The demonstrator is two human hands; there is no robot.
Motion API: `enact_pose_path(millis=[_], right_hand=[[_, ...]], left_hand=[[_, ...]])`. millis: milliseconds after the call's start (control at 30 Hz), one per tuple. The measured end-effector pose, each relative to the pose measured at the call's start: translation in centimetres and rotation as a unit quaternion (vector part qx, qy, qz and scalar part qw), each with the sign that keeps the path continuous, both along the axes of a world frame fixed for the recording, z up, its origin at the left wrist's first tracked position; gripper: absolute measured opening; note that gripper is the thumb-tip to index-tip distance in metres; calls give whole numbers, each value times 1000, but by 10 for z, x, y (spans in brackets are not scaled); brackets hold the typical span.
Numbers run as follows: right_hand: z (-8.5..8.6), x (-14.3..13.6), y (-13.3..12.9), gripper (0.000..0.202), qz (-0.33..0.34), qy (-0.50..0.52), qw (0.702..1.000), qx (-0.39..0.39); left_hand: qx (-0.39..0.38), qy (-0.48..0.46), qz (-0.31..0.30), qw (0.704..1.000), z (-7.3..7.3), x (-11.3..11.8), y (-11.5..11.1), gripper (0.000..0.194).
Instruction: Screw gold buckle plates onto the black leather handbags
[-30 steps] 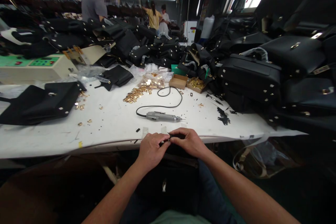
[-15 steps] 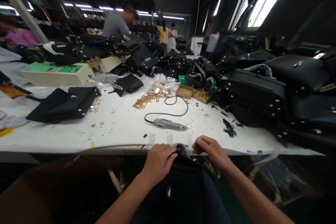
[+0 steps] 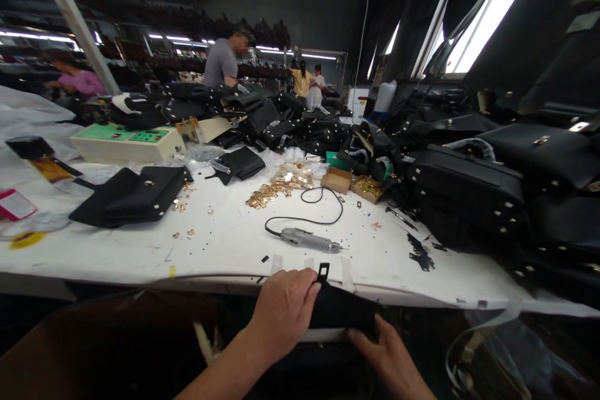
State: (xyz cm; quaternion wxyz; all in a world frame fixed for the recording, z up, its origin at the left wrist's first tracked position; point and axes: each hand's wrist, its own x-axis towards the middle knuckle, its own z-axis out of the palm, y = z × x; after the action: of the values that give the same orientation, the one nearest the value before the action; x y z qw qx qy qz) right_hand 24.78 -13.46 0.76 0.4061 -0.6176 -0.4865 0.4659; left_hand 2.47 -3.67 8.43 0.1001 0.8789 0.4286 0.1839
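Observation:
At the table's front edge, my left hand [image 3: 284, 306] is closed around the upper left part of a black leather bag [image 3: 342, 307]. A tab with a rectangular slot [image 3: 323, 271] sticks up beside my left fingertips. My right hand [image 3: 390, 350] grips the bag's right edge, its fingers and thumb partly blurred. The lower part of the bag is lost in the dark below the table. Beyond the hands, a grey electric screwdriver [image 3: 310, 240] lies on the white table, its bit pointing right and its cable curling behind it.
Gold metal plates [image 3: 269, 194] lie in a heap near a cardboard box [image 3: 336, 180] and a box of small gold parts [image 3: 368, 187]. Black bags [image 3: 464, 184] pile up right and behind. A green-topped machine [image 3: 126, 142] stands left. Several people are in the background.
My right hand has moved down onto the bag's right edge. The bag's slotted tab and flap are now raised into view, and clear plastic no longer shows there. The view has tilted upward.

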Motion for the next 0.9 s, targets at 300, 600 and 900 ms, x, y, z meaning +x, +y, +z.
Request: enact_pose_path(millis=[300, 600, 900], right_hand=[[9, -8, 21, 48, 145, 43, 986, -62], [21, 10, 62, 34, 137, -193, 966, -102], [69, -28, 256, 20, 95, -303, 937, 146]], left_hand=[[-158, -16, -2, 987, -30, -22, 30, 25], [-82, -54, 35, 995, -76, -6, 69, 19], [-130, -164, 64, 976, -91, -6, 75, 5]])
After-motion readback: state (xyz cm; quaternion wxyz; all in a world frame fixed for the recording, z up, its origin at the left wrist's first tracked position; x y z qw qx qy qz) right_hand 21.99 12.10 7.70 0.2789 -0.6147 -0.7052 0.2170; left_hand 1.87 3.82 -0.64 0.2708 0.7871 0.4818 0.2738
